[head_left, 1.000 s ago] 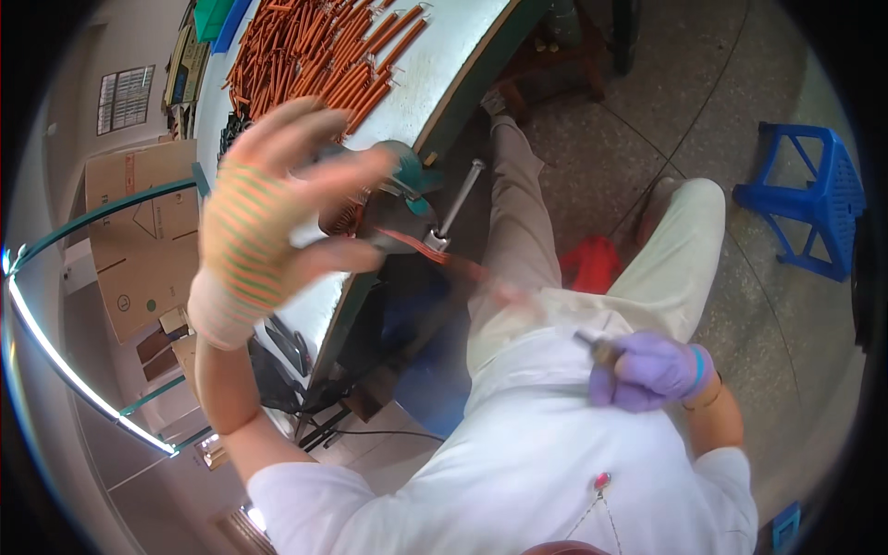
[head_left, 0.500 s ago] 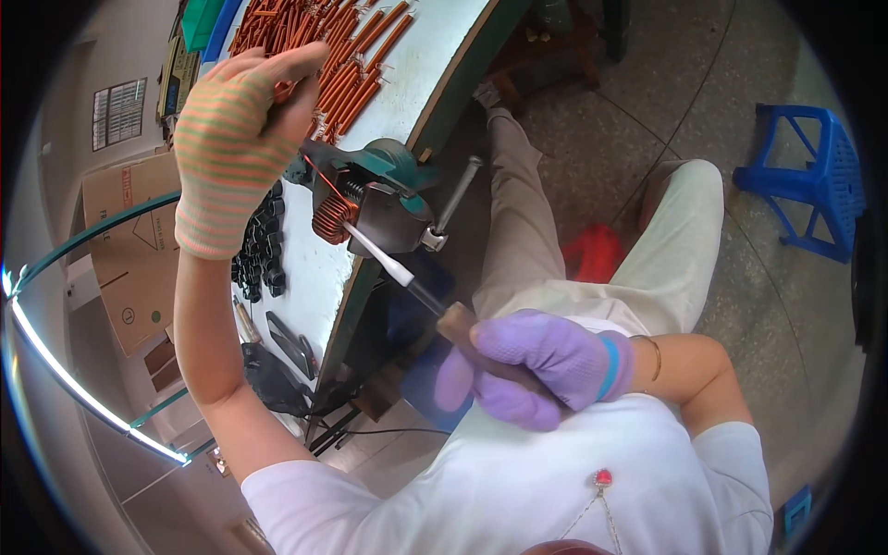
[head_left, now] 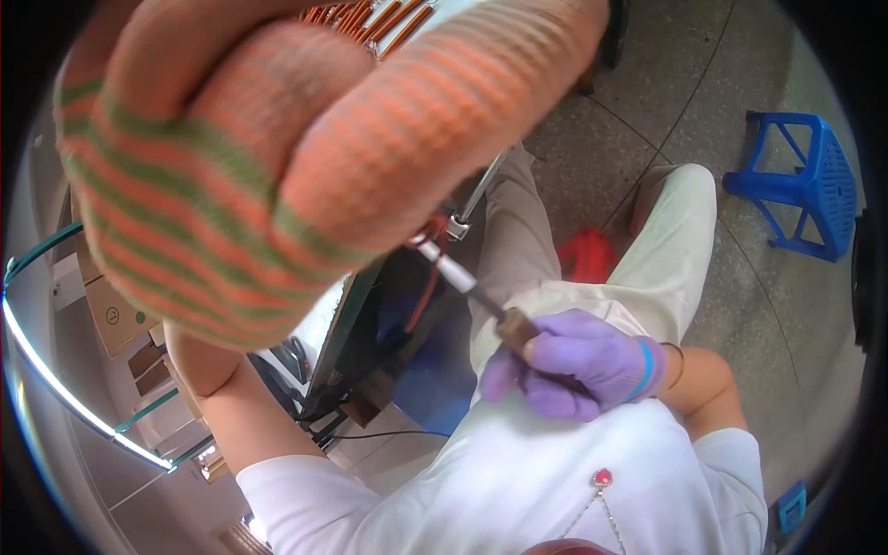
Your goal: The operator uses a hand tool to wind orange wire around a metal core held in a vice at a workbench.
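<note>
My left hand (head_left: 240,185), in an orange and green striped glove, looms large and blurred at upper left. Its fingers look bent and closed, but the tips lie past the upper edge, and what they grip is hidden. In a purple glove, my right hand (head_left: 592,361) is closed round the brown handle of a metal-shafted tool (head_left: 514,326) with a white sleeve (head_left: 455,274). The tool points up and left to a metal clamp (head_left: 458,227), mostly covered by my left hand. A strand of copper wire (head_left: 423,301) hangs below the white sleeve's tip.
Copper-coloured coil rods (head_left: 393,26) lie on the worktable (head_left: 326,326) behind my left hand. A blue stool (head_left: 805,185) stands on the floor at right. Something red (head_left: 587,254) lies between my legs. A bright light tube (head_left: 79,388) runs down the left side.
My left hand has swung toward the camera and to the right, covering the clamp and coil. My right hand has shifted slightly right and up with the tool. The wire strand now hangs below the tool.
</note>
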The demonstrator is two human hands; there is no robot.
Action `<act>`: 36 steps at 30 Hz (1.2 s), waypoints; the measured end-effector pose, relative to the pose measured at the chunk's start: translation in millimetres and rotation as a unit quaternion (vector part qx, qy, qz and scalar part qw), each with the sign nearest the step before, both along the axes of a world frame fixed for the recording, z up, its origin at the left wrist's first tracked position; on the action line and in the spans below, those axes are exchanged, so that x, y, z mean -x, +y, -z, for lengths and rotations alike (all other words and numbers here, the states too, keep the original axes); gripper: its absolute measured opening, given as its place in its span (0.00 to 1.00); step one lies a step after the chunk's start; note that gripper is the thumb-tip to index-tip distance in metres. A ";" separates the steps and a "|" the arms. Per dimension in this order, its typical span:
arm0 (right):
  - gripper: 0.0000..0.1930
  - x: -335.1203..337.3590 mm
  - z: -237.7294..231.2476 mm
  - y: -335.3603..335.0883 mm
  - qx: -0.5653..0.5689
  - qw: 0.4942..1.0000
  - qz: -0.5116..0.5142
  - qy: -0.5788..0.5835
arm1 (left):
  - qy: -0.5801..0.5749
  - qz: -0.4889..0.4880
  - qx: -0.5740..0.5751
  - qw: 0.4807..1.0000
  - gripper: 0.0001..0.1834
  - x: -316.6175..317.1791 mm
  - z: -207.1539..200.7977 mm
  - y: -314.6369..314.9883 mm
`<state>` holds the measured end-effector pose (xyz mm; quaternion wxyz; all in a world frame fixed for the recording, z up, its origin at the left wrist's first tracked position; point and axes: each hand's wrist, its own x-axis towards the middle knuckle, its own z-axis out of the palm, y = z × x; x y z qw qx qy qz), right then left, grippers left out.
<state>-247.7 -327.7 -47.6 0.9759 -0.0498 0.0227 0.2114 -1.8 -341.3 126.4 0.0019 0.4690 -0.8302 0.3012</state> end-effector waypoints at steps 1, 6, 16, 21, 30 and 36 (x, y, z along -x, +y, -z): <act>0.22 6.2 1.3 -2.3 0.043 0.999 -0.004 0.019 | 0.007 0.026 0.032 0.999 0.21 4.0 10.2 -10.0; 0.20 15.3 2.7 -6.9 -0.006 0.999 -0.045 -0.002 | 0.018 0.036 -0.039 0.998 0.20 -27.0 60.1 -28.7; 0.21 -9.5 -14.1 -2.2 -0.082 0.996 -0.038 0.014 | 0.121 -0.118 -0.008 0.985 0.21 -70.0 39.0 29.8; 0.23 -27.8 -23.9 5.2 -0.150 0.988 -0.036 0.025 | 0.222 -0.246 -0.028 0.943 0.19 -73.7 42.1 59.8; 0.24 -29.1 -8.6 -5.4 -0.096 0.995 -0.026 -0.026 | 0.323 -0.362 -0.056 0.873 0.21 -64.5 55.9 87.6; 0.13 69.5 24.2 -24.4 0.606 0.781 0.128 -0.079 | 0.267 -0.238 -0.141 0.923 0.39 -31.1 21.7 67.4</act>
